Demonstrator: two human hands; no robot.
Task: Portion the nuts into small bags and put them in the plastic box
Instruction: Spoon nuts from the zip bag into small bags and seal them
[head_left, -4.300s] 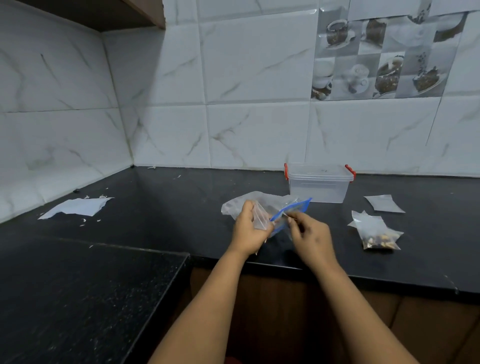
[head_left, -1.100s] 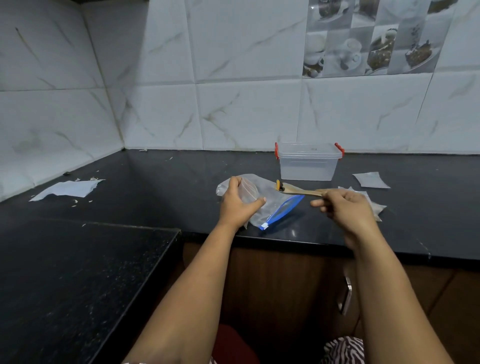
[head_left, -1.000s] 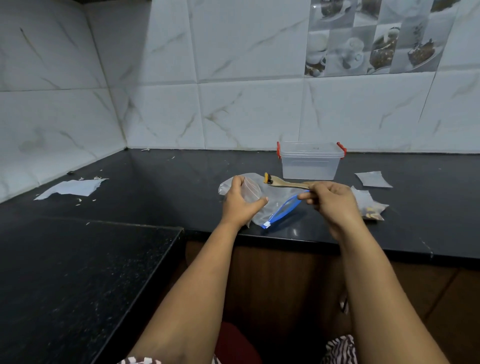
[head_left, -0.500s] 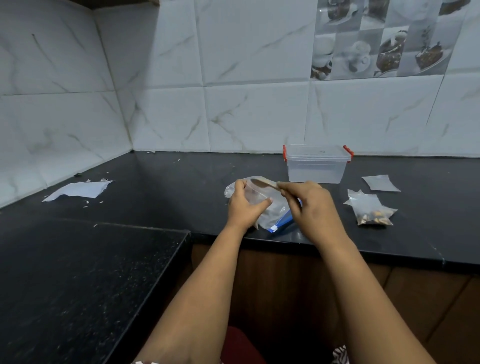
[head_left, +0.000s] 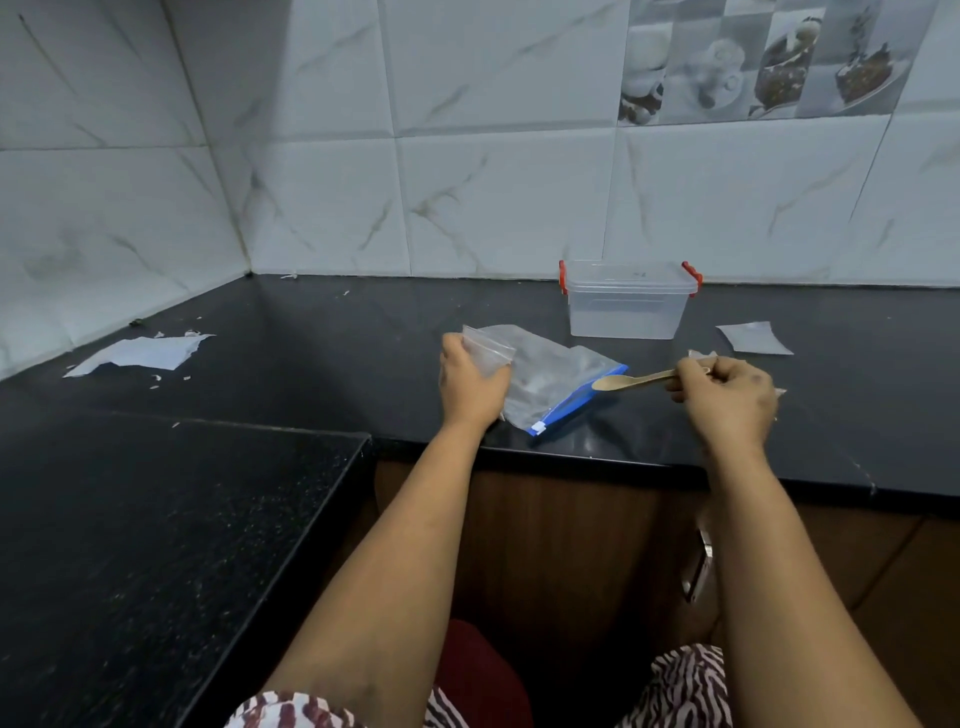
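Hands are both busy at the black counter (head_left: 857, 415), so I'll use the plastic box (head_left: 626, 306) as the reference point. It's clear with red clips and the lid on, sitting at the back near the tiled wall (head_left: 519, 197).

Left hand (head_left: 470, 387) is in front of the box and off to its left, fingers curled around a small clear bag (head_left: 487, 356), mouth facing up. Can't see whether there's anything in it. Right hand (head_left: 727, 397) is in front of the box and a bit to its right, pinching the handle of a wooden spoon (head_left: 631, 382). The spoon's bowl points left and looks empty.

Between the two hands, directly in front of the box, a big zip bag (head_left: 556, 384) with a blue seal lies flat on the counter. The spoon bowl hovers right by the blue edge. I can't make out nuts in it from here.

Just to the right of the box there's a flat empty small bag (head_left: 753, 339). Way off to the left of the box, a torn piece of white paper (head_left: 137, 353) with little scraps around it.
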